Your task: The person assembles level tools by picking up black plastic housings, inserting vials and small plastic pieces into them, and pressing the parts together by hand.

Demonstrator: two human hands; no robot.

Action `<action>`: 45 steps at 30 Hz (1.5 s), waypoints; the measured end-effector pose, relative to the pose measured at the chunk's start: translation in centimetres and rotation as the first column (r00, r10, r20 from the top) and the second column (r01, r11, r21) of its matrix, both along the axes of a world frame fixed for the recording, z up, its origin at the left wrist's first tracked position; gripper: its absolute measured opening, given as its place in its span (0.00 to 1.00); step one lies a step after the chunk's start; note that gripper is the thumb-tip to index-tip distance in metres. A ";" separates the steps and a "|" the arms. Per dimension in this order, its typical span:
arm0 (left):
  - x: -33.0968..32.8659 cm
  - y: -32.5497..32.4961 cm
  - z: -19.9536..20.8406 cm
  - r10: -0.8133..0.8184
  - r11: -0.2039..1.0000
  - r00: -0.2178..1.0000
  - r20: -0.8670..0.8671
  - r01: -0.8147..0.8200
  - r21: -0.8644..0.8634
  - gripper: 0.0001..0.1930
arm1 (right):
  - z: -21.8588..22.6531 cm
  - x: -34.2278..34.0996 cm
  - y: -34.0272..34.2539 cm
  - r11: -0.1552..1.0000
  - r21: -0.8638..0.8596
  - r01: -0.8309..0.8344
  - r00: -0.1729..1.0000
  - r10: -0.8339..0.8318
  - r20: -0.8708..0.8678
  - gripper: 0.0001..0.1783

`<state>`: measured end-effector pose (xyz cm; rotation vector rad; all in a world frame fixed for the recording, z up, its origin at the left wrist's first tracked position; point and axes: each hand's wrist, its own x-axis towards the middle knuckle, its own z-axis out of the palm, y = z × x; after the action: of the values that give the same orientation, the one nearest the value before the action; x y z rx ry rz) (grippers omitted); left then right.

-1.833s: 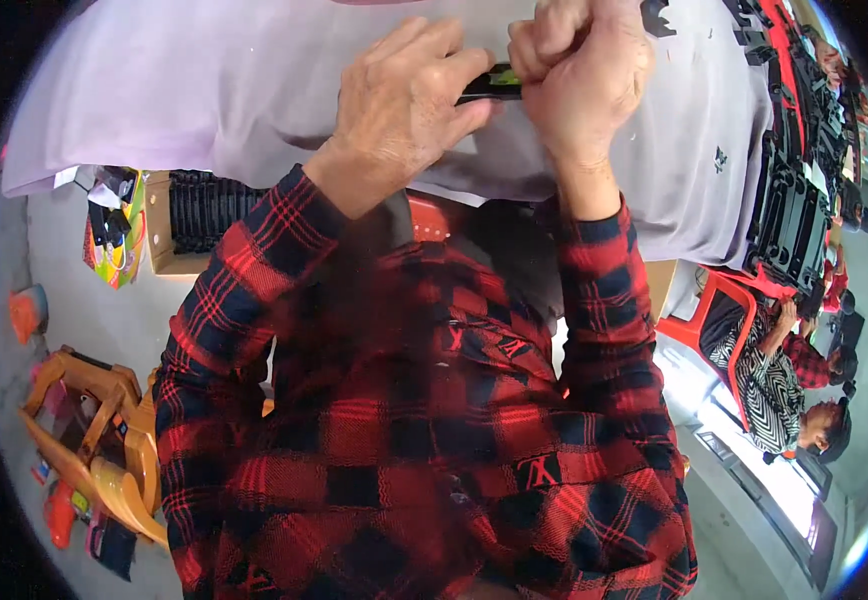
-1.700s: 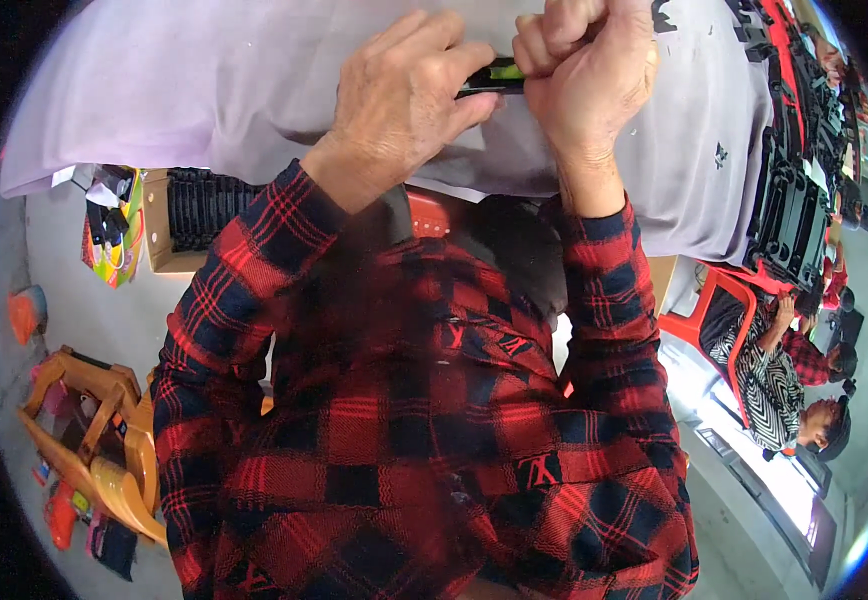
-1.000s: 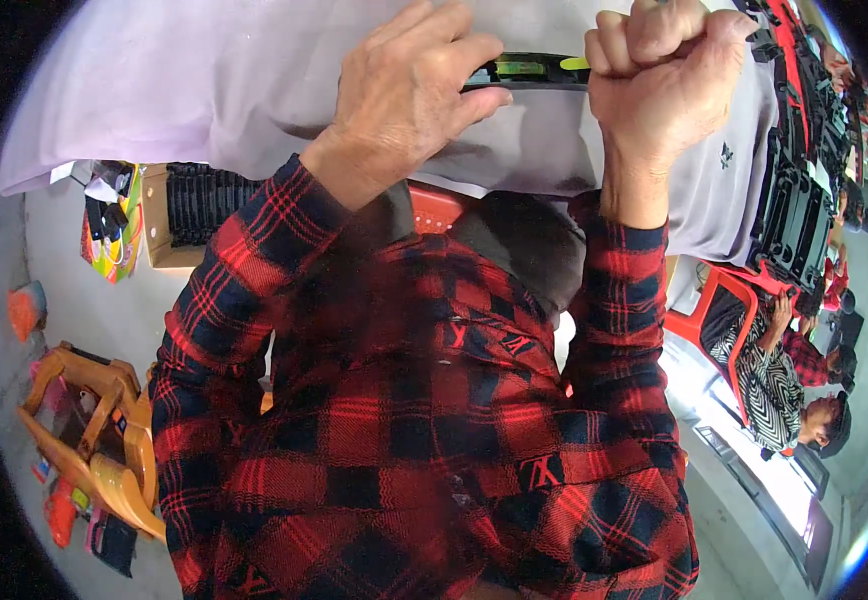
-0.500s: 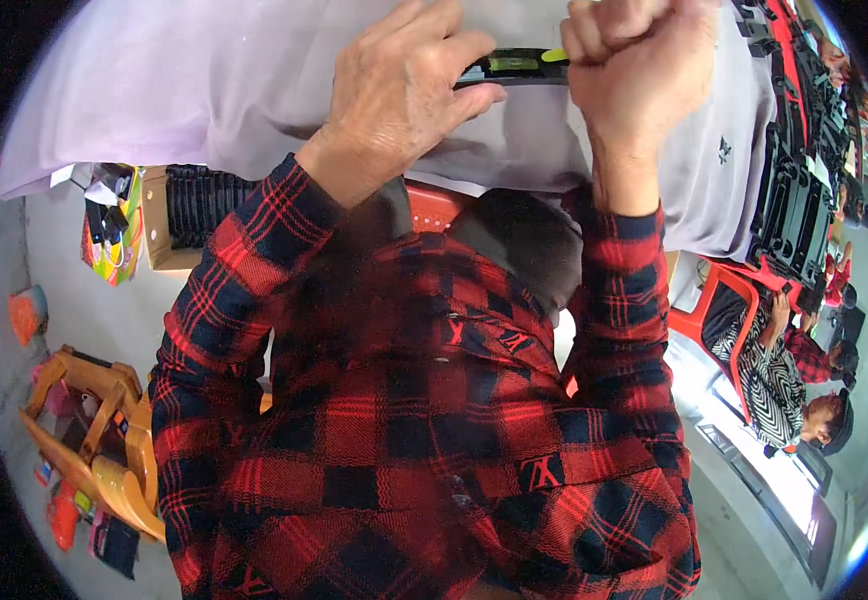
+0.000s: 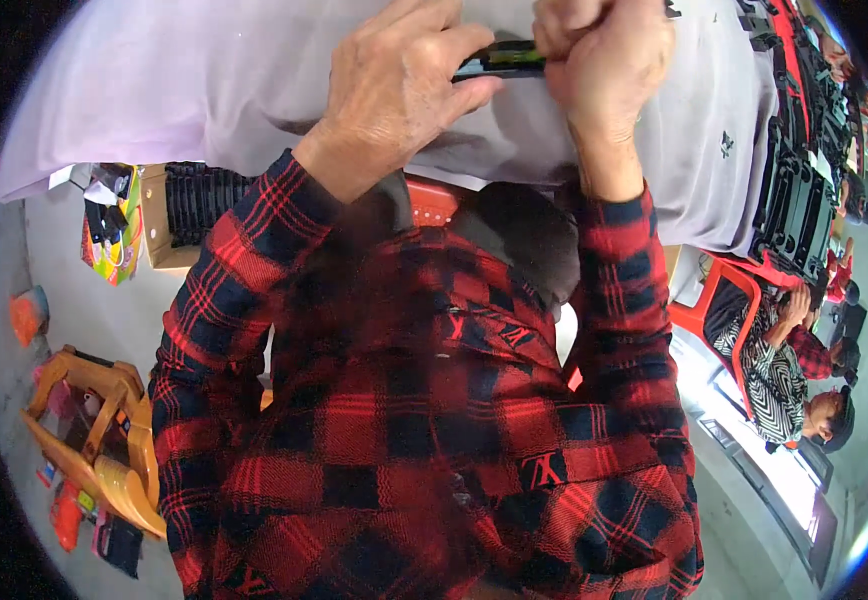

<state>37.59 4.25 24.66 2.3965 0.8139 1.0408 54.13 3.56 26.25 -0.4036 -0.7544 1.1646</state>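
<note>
My left hand (image 5: 389, 95) grips the left end of a narrow black strip-shaped part (image 5: 512, 60) between thumb and fingers. Along its middle the strip has a shiny greenish inset; it lies on the grey cloth. Over the right end, touching or very near it, is my right hand (image 5: 609, 75), its fingers curled into a fist. A yellow-green tip showed at that fist half a second ago; now the fingers mostly hide it. How far the strip runs under the right hand cannot be seen.
Grey cloth (image 5: 254, 90) covers the table. A cardboard box (image 5: 157, 215) of black parts and a colourful bag (image 5: 124, 240) stand at left. Black parts (image 5: 794, 210) are piled at far right, near a red chair (image 5: 724, 290) with a seated person (image 5: 779, 380). A wooden chair (image 5: 84, 420) is lower left.
My right hand has moved left along the strip, toward my left hand, covering more of it and the yellow-green tip. The left hand has hardly moved.
</note>
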 end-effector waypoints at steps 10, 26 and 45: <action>0.5 0.4 -1.9 0.084 0.986 0.996 -0.035 -0.078 0.145 0.17 | 4.6 3.0 -0.9 0.974 -0.024 -0.227 0.823 0.179 -0.539 0.29; 0.3 -0.2 -1.6 0.064 0.997 0.998 0.007 -0.064 0.043 0.16 | 1.8 9.4 1.5 0.798 0.438 0.415 -0.452 -0.237 0.860 0.15; 0.4 0.1 -2.1 0.080 0.994 0.997 -0.012 -0.079 0.072 0.17 | -1.7 0.0 15.0 0.910 0.402 0.105 -0.397 -0.332 0.856 0.09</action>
<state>38.02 4.37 22.59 2.4515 0.8987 1.1021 54.09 18.60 24.59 -1.4976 -2.1717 -0.0930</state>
